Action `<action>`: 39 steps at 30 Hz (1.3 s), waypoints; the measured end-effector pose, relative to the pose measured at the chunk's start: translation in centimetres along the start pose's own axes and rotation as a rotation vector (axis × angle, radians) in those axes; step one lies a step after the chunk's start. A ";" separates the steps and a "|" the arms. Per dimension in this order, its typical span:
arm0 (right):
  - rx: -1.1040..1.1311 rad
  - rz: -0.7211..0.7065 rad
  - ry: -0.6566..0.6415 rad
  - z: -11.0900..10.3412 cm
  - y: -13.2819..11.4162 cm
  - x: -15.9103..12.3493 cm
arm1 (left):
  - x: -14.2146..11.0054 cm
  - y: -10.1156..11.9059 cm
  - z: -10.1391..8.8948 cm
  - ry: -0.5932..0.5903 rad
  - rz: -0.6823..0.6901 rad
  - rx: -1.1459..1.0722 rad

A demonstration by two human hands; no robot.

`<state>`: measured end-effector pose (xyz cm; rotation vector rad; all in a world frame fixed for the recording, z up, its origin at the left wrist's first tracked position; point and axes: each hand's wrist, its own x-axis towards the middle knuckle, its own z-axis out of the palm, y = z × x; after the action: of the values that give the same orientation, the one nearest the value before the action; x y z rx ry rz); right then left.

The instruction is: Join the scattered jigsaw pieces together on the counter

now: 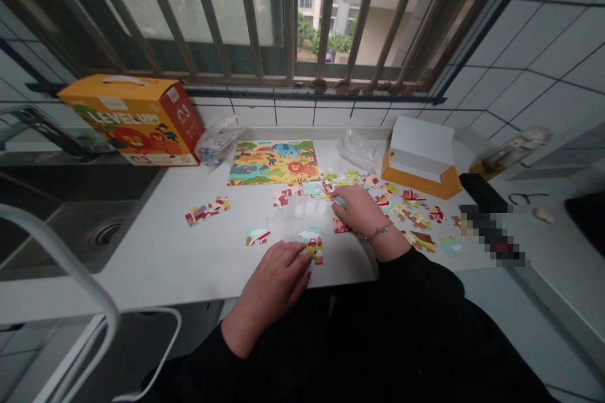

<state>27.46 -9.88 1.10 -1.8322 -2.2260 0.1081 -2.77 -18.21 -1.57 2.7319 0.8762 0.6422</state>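
Observation:
My left hand (276, 277) lies flat with its fingers stretched out, the fingertips at the edge of a small joined block of puzzle pieces (312, 240) showing a red vehicle. Left of that block lies a puzzle piece with a red stripe (258, 237). Farther up, my right hand (358, 209) reaches in among loose pieces. A pale blue puzzle piece (339, 200) shows between its thumb and index finger, which look closed on it. A brown-and-white row of pieces (287, 192) is just left of these fingertips. A red-pink piece (339, 225) is partly under the right hand.
Many loose puzzle pieces (413, 217) spread to the right. Behind stand a finished-looking animal picture board (273, 162), plastic bags (358, 150), an opened box (420, 160) and an orange carton (137, 123). A joined strip (208, 210) lies near the sink (85, 227).

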 end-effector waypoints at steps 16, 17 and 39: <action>-0.035 -0.112 -0.165 -0.9 -1.2 6.6 | -0.4 0.0 0.1 -0.022 -0.002 -0.005; -0.014 -0.115 -0.136 -1.1 -1.4 5.8 | -0.4 0.0 0.2 -0.020 -0.001 -0.003; 0.325 -0.124 -0.184 2.4 -8.1 -1.1 | -0.5 0.2 0.0 -0.043 -0.008 0.006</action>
<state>19.30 -12.38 0.37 -1.5623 -2.2714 0.5991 -2.98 -18.67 -1.69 2.7354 0.8797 0.5776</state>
